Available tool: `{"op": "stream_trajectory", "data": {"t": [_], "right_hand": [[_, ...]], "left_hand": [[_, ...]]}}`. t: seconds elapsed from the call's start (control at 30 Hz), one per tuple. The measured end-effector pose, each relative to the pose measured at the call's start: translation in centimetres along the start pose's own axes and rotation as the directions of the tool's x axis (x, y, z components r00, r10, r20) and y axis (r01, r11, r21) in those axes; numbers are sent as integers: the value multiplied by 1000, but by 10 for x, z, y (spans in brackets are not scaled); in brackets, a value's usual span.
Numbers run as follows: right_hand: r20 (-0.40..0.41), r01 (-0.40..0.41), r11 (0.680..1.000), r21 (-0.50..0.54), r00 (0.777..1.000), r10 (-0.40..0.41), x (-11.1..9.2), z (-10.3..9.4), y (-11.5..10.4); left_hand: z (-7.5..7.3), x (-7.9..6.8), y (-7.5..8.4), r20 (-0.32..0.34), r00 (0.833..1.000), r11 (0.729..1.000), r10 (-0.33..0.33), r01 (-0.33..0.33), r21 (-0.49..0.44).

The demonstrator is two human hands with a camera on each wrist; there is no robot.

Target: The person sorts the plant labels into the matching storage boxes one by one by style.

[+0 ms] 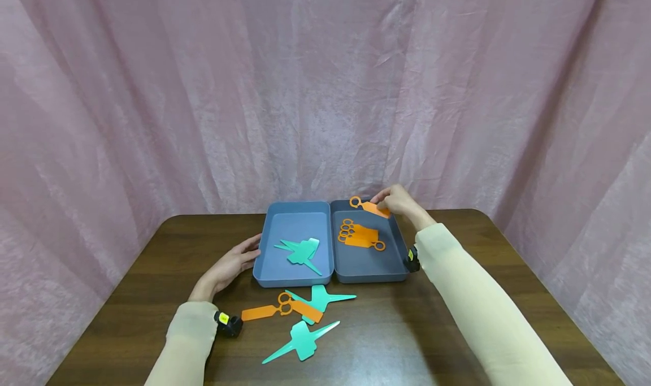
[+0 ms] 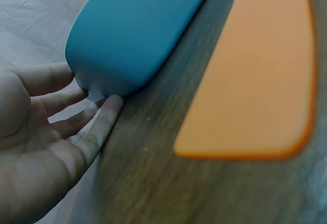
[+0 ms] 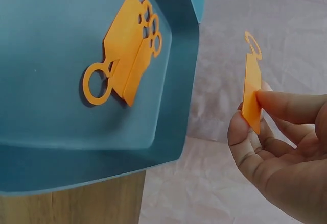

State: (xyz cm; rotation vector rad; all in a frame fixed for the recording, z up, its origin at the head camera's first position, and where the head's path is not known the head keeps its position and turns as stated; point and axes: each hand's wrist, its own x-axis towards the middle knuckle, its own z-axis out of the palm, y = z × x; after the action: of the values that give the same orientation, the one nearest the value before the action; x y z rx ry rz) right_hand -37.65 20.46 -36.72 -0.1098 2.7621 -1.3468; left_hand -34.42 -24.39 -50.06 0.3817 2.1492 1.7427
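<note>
My right hand (image 1: 400, 202) pinches a flat orange tag (image 3: 252, 91) with a ring at one end, between thumb and fingers. It is held up over the far right part of the dark grey-blue tray (image 1: 363, 266). Several more such orange tags (image 3: 127, 45) lie overlapping inside that tray, rings mostly to one side. My left hand (image 1: 235, 264) touches the outer left wall of the lighter blue tray (image 1: 295, 219), its fingertips at the lower edge in the left wrist view. Flat green pieces (image 1: 303, 251) with long pointed tips lie overlapping in this tray.
On the wooden table (image 1: 386, 335) before the trays lie two orange tags (image 1: 258, 313), their ring ends meeting. One overlaps a green pointed piece (image 1: 319, 296); another green piece (image 1: 303, 341) lies nearer. A pink curtain (image 1: 325, 92) hangs behind the table's far edge.
</note>
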Motion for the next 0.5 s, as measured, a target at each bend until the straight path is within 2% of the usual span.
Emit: {"op": "stream_trajectory", "data": {"t": [0.27,0.5], "right_hand": [[5,-23,1000,-10,1000,23,1,2,1],[-3,78,975,-209,997,-81,1,7,3]], "left_hand": [[3,0,1,7,1000,1000,10,-10,-11],[3,1,2,2,1000,1000,-1,1,-8]]}}
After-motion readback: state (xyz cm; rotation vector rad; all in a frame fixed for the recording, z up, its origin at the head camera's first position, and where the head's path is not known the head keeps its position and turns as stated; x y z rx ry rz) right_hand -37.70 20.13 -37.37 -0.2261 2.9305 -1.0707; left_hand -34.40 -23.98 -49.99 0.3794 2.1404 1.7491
